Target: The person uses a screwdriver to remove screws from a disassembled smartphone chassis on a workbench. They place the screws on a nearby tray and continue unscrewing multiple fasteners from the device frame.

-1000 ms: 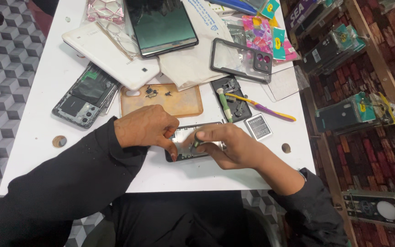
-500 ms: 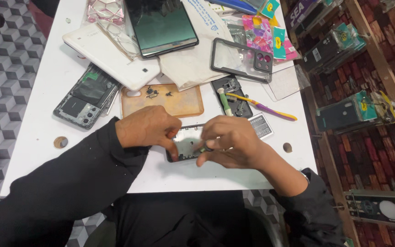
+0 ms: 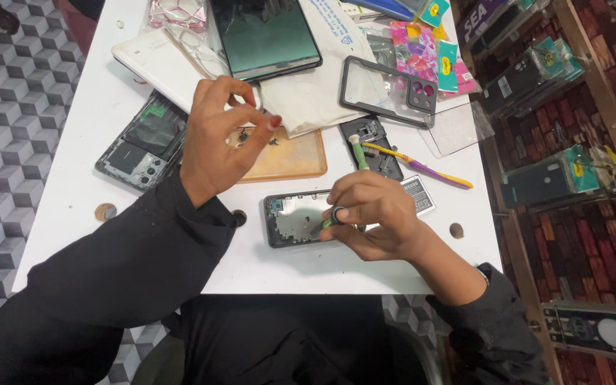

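On a cluttered white table: holding a small screwdriver in the right hand over the opened phone frame. Left hand raised, seemingly pinching something tiny. Best keeping the driver upright, pressing lightly.

The left hand is off the opened black phone frame with bare metal interior, which it gripped at the frame's nine o'clock end a second ago. It now hangs raised over the amber translucent plastic tray, at about eleven o'clock from the frame, thumb and fingertips pinched together; what they pinch is too small to tell. The frame's nine o'clock end is now uncovered. The right hand now sits over the frame's three o'clock end, pressing a green-handled tool to it.
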Demonstrator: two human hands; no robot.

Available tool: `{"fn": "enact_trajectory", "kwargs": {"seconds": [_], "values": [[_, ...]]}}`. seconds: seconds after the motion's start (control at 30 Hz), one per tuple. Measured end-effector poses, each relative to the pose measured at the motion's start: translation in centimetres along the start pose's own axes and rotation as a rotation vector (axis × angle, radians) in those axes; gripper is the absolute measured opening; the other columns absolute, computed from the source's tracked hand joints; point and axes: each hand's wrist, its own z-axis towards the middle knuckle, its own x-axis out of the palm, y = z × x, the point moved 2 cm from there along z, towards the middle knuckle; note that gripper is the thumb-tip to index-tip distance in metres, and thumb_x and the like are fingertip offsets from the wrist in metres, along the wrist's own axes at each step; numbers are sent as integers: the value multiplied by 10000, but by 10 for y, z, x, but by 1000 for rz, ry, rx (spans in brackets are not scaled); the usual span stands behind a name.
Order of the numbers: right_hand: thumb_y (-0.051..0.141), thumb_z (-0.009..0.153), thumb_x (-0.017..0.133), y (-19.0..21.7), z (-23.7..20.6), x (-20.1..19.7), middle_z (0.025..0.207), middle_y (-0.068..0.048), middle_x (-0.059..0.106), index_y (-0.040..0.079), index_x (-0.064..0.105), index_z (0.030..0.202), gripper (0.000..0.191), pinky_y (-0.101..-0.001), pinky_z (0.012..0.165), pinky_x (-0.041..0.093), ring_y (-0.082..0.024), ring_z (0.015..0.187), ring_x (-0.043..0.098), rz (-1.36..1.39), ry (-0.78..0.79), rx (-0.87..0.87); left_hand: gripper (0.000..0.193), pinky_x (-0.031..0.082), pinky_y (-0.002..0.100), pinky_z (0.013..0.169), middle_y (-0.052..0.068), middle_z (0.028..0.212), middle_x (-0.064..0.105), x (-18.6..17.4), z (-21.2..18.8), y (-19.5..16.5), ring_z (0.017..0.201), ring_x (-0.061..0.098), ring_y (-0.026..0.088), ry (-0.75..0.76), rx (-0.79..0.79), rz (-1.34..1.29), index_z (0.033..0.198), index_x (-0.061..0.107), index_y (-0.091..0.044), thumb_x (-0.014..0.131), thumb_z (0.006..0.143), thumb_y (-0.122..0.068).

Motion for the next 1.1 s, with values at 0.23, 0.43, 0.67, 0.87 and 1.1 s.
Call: {"fn": "enact_trajectory", "kwargs": {"seconds": [0.23,0.43,0.67,0.87,1.1], "values": [[-70,838,744,4,2,0,906,-109,748,88,442,1106,434,-391,826,616,-320,998,747,134,35,46,119,354,473,1011,139,1323,544,1,-2,11,1270,430,362,261,53,363,869,811,-102,807,768,-164],[107,831,890,-3,-6,-1,823,-75,700,116,449,1075,504,-348,764,580,-265,920,723,81,-22,31,345,305,460,1016,130,1443,504,7,-7,20,1303,405,370,430,85,639,925,842,-164,712,647,-6],[73,848,872,-5,-7,-1,859,-81,714,114,448,1108,499,-357,777,579,-275,938,715,91,-3,43,382,284,502,1020,136,1452,501,12,-11,22,1321,387,379,441,92,543,945,839,-172,682,666,36],[24,853,855,-5,-7,-1,885,-82,722,114,458,1136,496,-363,775,580,-278,945,716,94,15,44,392,257,518,1019,96,1447,508,17,-14,24,1326,391,359,376,73,492,967,847,-202,671,723,50],[2,854,843,-5,-8,-1,908,-93,728,109,458,1144,494,-363,774,583,-284,963,718,99,19,51,265,226,483,1017,38,1437,521,14,-14,22,1360,395,316,425,125,705,849,828,-209,724,674,-39]]}}
